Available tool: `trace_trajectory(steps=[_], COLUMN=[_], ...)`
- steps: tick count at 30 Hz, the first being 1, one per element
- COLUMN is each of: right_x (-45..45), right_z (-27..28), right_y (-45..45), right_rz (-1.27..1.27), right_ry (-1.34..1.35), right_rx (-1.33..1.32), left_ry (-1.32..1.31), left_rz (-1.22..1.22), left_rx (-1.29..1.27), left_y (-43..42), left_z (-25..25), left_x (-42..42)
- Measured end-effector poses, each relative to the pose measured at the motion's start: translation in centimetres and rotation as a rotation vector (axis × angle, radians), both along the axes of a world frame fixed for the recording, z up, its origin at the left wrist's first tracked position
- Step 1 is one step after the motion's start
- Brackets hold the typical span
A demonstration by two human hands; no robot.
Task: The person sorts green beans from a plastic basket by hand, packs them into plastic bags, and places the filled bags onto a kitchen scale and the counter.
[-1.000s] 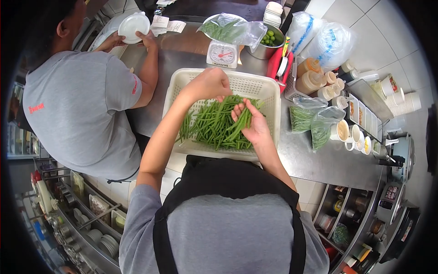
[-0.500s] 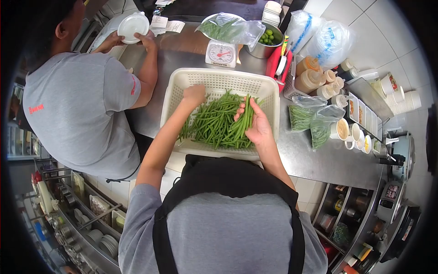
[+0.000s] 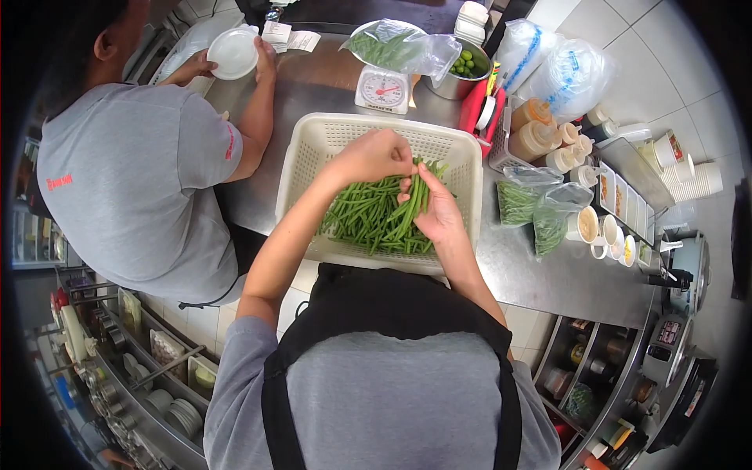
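Observation:
A cream perforated plastic basket (image 3: 458,139) sits on the steel counter with a heap of long green beans (image 3: 364,215) in it. My right hand (image 3: 439,213) is closed around a small bunch of the beans, held upright over the basket's right half, thumb against their upper ends. Bent over the middle of the basket, my left hand (image 3: 377,159) is closed, its fingertips pinching at the tips of that bunch, close to my right thumb. Its fingers partly hide the bean end between them.
A co-worker (image 3: 141,180) at my left holds a white round lid or tub (image 3: 233,53). Behind the basket stand a dial scale (image 3: 382,91) and a pot of green limes (image 3: 468,66). Bagged greens (image 3: 517,202), sauce bottles (image 3: 533,133) and cups (image 3: 583,225) line the right side.
My left hand has moved right and up from the basket's left part to the tips of the bunch in my right hand. The co-worker's hands have shifted slightly on the white item.

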State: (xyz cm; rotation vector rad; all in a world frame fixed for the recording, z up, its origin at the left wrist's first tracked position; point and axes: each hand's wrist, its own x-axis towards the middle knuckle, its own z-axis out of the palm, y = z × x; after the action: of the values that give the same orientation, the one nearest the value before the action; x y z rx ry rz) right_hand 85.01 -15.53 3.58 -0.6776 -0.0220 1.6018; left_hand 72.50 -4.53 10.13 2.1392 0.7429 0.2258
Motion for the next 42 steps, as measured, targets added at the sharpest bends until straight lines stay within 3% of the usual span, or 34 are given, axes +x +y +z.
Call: trace_trajectory(steps=[3, 6, 9, 11, 14, 17, 26, 38, 42], right_x=[0.9, 1.4, 1.4, 1.0, 0.6, 0.6, 1.1, 1.1, 0.8], right_z=[0.6, 1.4, 1.4, 1.2, 1.1, 0.9, 0.7, 0.3, -0.6], right_y=[0.1, 0.0, -0.1, -0.2, -0.2, -0.4, -0.6, -0.8, -0.9], right_rz=[-0.004, -0.004, 0.006, 0.022, 0.033, 0.03, 0.013, 0.005, 0.012], right_ry=[0.062, 0.073, 0.088, 0.099, 0.096, 0.084, 0.085, 0.087, 0.084], right_rx=[0.055, 0.088, 0.083, 0.065, 0.039, 0.031, 0.039, 0.028, 0.004], left_ry=[-0.415, -0.343, 0.442, 0.676, 0.896, 0.922, 0.815, 0.351, 0.213], left_rz=[0.185, 0.237, 0.235, 0.101, 0.087, 0.004, 0.05, 0.274, 0.347], left_rx=[-0.367, -0.293, 0.326, 0.397, 0.562, 0.429, 0.236, 0.071, 0.077], left_y=[0.5, 1.5, 2.2, 2.8, 0.7, 0.1, 1.1, 2.9, 3.6], left_z=[-1.7, -2.4, -4.3, -8.6, -11.1, -11.0, -10.7, -11.2, -9.0], left_x=[-0.6, -2.5, -5.2, -6.9, -7.3, -7.5, -8.0, -8.6, -8.1])
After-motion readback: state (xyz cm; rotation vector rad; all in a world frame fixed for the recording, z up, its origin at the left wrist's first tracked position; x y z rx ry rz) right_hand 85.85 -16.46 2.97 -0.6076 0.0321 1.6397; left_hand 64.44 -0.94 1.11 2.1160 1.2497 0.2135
